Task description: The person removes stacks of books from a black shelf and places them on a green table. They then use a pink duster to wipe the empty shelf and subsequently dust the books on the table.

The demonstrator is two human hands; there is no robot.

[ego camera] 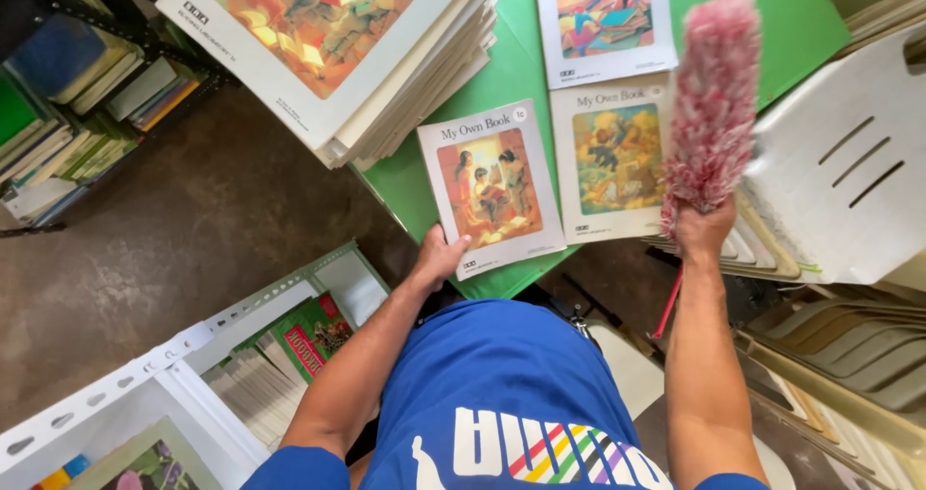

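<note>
Blue shirt (pixel 502 394) lowest in view. Left hand (pixel 439 256) pinching thin booklet's (pixel 490 199) near corner on green tabletop (pixel 424 186); right hand (pixel 702 230) fisted around pink feather duster (pixel 712 99), raised above neighbouring booklet (pixel 608 167). Best: pin booklet flat, sweep lightly outward, away from tall stack (pixel 386 56).

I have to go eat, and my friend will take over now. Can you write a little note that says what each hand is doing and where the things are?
Left hand: grips the near corner of a thin book lying on the green table.
Right hand: shut around the handle of a pink duster, held up over a second book.
A third book lies farther back, and a tall stack of books sits to the left.
Done: three books laid out singly.
Left: cannot tell which have been dusted; the stack is untouched.
</note>
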